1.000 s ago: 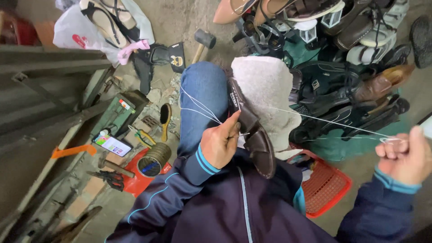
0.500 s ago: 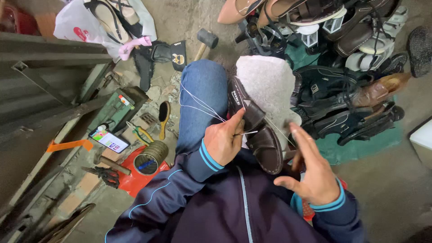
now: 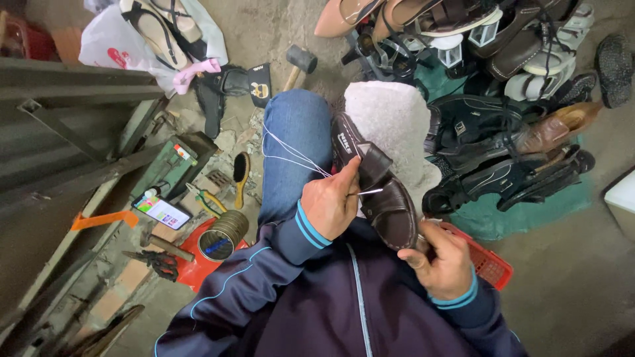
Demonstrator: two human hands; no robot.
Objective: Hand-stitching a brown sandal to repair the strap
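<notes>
Bare concrete floor [image 3: 575,277] lies open to the person's right, beside the red basket [image 3: 493,266]. Ahead, a heap of shoes [image 3: 503,99] blocks the way past the fleece pad [image 3: 390,119], and loops of white thread [image 3: 291,155] cross the knee. To the left, a tin can [image 3: 225,233], brush [image 3: 241,170], phone [image 3: 162,211] and green box [image 3: 165,165] crowd the ground against a metal frame [image 3: 73,86].

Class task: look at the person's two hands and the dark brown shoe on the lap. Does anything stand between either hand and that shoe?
Nothing visible does. The left hand touches the dark brown shoe at its side, pinching a needle and white thread. The right hand grips the shoe's near end directly.
</notes>
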